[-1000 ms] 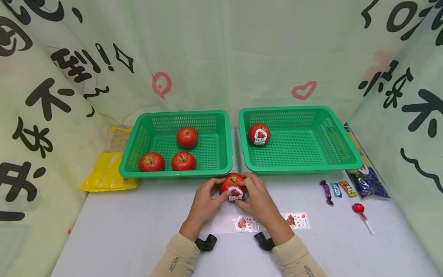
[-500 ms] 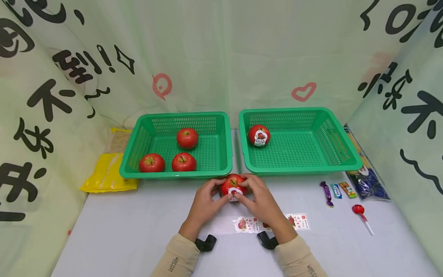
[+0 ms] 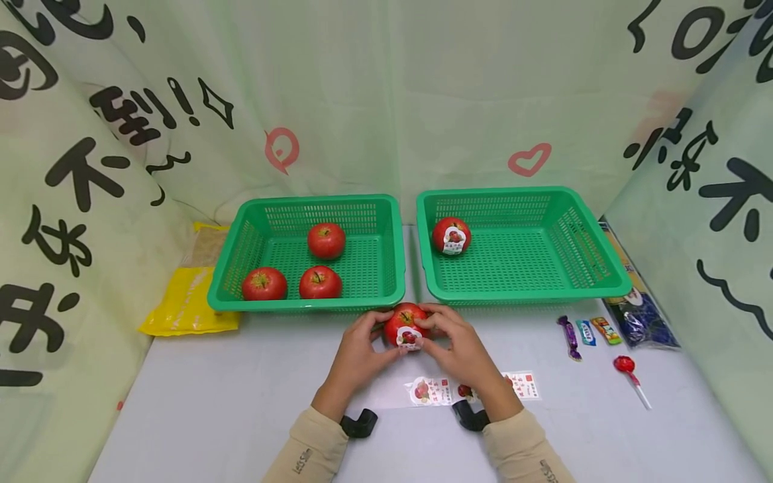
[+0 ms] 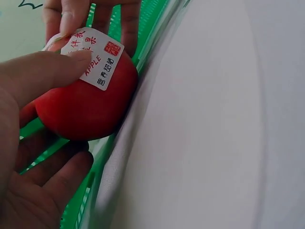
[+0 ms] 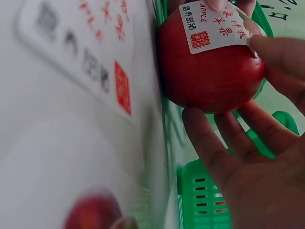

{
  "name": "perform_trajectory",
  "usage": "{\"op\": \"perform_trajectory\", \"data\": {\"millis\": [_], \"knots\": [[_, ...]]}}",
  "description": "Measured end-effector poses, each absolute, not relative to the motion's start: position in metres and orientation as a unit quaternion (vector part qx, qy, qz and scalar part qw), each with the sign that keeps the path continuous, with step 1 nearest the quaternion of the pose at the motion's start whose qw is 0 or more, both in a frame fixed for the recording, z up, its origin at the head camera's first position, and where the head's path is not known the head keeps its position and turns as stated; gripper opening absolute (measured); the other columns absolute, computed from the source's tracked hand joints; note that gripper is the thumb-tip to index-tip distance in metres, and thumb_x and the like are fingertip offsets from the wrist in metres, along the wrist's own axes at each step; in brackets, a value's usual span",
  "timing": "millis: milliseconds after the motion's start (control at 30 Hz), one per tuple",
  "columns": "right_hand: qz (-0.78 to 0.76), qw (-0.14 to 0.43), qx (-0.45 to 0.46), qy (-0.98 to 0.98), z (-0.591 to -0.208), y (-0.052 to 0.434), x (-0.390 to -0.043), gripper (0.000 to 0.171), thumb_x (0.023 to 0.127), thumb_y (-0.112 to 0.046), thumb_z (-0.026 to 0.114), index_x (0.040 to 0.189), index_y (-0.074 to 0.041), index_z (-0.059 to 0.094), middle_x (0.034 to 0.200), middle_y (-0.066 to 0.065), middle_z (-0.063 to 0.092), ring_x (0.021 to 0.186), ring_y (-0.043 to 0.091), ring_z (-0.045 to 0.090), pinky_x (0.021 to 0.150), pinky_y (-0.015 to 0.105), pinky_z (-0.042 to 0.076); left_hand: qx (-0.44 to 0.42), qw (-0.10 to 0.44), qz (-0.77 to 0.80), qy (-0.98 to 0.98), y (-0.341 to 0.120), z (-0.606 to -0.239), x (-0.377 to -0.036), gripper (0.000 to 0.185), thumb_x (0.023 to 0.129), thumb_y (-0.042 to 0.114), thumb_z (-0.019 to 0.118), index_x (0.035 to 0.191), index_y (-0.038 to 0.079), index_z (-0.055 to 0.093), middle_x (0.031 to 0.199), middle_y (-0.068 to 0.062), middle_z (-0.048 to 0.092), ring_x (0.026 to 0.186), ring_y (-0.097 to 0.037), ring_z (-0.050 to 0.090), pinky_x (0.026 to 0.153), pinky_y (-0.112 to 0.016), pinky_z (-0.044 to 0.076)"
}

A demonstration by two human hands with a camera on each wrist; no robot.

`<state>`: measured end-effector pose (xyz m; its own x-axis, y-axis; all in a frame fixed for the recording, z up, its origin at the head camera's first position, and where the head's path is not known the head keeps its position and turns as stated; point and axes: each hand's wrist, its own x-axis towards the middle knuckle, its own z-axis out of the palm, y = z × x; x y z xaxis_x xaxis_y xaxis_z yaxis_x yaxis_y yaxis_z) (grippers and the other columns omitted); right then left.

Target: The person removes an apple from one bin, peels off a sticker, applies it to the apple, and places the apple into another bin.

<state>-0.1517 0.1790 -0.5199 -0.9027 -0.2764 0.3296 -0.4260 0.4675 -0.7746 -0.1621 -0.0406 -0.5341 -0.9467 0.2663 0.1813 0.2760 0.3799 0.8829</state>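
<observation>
Both hands cup one red apple (image 3: 406, 325) on the counter (image 3: 241, 396): left hand (image 3: 357, 357) steadies its side while the right hand (image 3: 459, 352) curls round it, thumbs pressing the white label (image 4: 97, 58) flat (its corner looks slightly lifted). Just behind sit two green baskets (image 3: 392, 295); open counter lies nearer, apart from the sticker sheet (image 3: 430, 390).

Both bare hands emerge from beige long sleeves with small dark lettering; black curved camera mounts sit beside each wrist.
</observation>
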Motion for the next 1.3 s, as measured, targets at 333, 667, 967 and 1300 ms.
{"op": "perform_trajectory", "data": {"millis": [333, 667, 967, 1300], "knots": [[0.458, 0.078, 0.208, -0.861, -0.5202, 0.1790, -0.1512, 0.033, 0.085, -0.004, 0.087, 0.115, -0.008, 0.072, 0.146, 0.016, 0.061, 0.124, 0.035, 0.066, 0.091, 0.042, 0.065, -0.176, 0.010, -0.470, -0.865, -0.0405, -0.5341, -0.1618, 0.068, 0.080, 0.009, 0.094, 0.137, 0.008, 0.058, 0.140, -0.013, 0.064, 0.132, -0.030, 0.063, 0.110, -0.043, 0.056], [0.411, 0.089, 0.208, -0.883, -0.5214, 0.1745, -0.1506, 0.044, 0.079, 0.002, 0.090, 0.114, -0.008, 0.065, 0.147, 0.018, 0.058, 0.127, 0.036, 0.060, 0.088, 0.043, 0.063, -0.179, 0.026, -0.440, -0.879, -0.0391, -0.5321, -0.1600, 0.069, 0.078, 0.012, 0.095, 0.136, 0.008, 0.057, 0.138, -0.013, 0.064, 0.131, -0.032, 0.063, 0.110, -0.047, 0.055], [0.361, 0.100, 0.205, -0.904, -0.5204, 0.1700, -0.1487, 0.052, 0.077, 0.001, 0.091, 0.118, -0.005, 0.061, 0.145, 0.018, 0.057, 0.134, 0.038, 0.054, 0.098, 0.047, 0.059, -0.190, 0.054, -0.417, -0.887, -0.0375, -0.5340, -0.1588, 0.069, 0.077, 0.013, 0.096, 0.133, 0.006, 0.057, 0.135, -0.014, 0.064, 0.128, -0.030, 0.064, 0.108, -0.046, 0.057], [0.353, 0.106, 0.210, -0.905, -0.5205, 0.1710, -0.1498, 0.066, 0.074, 0.002, 0.094, 0.131, -0.006, 0.061, 0.144, 0.015, 0.057, 0.135, 0.037, 0.054, 0.105, 0.051, 0.057, -0.193, 0.057, -0.417, -0.887, -0.0373, -0.5327, -0.1592, 0.067, 0.078, 0.008, 0.095, 0.132, 0.005, 0.057, 0.135, -0.015, 0.063, 0.131, -0.031, 0.063, 0.111, -0.045, 0.055]]}}
